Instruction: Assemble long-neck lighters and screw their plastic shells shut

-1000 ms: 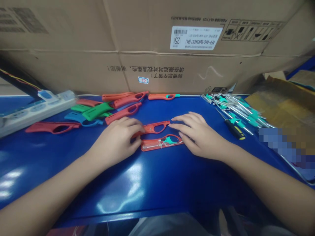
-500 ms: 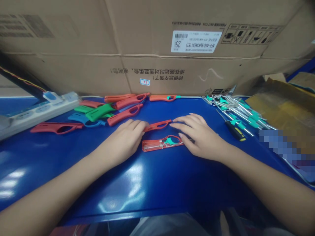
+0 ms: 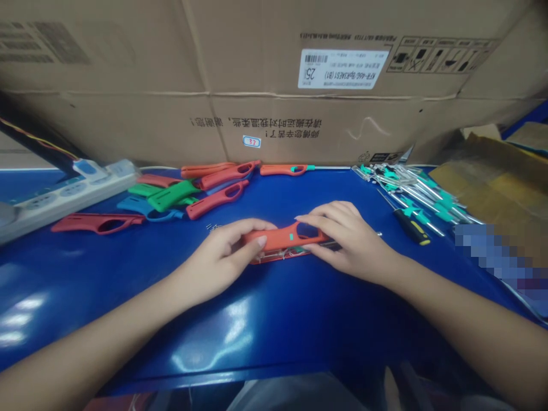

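In the middle of the blue table, an orange-red lighter shell half (image 3: 279, 238) lies over a matching lower shell half (image 3: 269, 260). A gap along the near side shows wires and a bit of green between them. My left hand (image 3: 225, 251) grips the left end of the upper half, thumb on its near face. At the right end, by the trigger loop, my right hand (image 3: 349, 235) pinches the shell with thumb and fingers. A thin metal tip (image 3: 379, 233) sticks out past the right hand.
Several red, green and blue lighter shells (image 3: 173, 196) lie at the left, beside a power strip (image 3: 81, 191). An assembled orange lighter (image 3: 278, 169) lies at the back. Metal rods with green parts (image 3: 422, 191) and a black-yellow screwdriver (image 3: 411, 227) are at the right. A cardboard box (image 3: 257, 68) stands behind.
The upper shell half came down toward me and turned its outer face up over the lower half. My left hand shifted its hold, and my right hand closed on the right end.
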`<action>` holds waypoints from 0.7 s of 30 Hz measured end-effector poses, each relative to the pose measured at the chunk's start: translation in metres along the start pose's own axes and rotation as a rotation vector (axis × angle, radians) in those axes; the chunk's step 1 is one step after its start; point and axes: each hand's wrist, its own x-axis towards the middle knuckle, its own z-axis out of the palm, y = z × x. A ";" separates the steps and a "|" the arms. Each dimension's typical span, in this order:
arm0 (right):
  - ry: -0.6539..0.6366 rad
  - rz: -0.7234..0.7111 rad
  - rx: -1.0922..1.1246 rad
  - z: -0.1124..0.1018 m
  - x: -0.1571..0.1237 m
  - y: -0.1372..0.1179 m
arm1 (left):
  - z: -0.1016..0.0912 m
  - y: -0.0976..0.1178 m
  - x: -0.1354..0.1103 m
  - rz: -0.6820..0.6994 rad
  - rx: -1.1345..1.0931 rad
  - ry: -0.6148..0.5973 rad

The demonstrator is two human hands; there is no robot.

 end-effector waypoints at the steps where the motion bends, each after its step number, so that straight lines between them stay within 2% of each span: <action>1: -0.017 0.011 0.016 0.000 0.000 -0.001 | -0.001 0.000 0.000 0.007 0.005 0.008; 5: -0.094 0.050 0.074 -0.002 0.000 -0.003 | -0.006 -0.001 0.003 0.201 0.316 0.037; 9: -0.190 0.062 0.151 -0.001 0.000 -0.001 | -0.007 -0.002 0.002 0.335 0.598 -0.035; 14: -0.269 0.114 0.224 0.002 -0.001 0.004 | -0.005 -0.003 -0.001 0.354 0.662 -0.102; 21: -0.283 0.130 0.185 0.004 -0.001 0.004 | -0.004 -0.006 -0.001 0.332 0.674 -0.139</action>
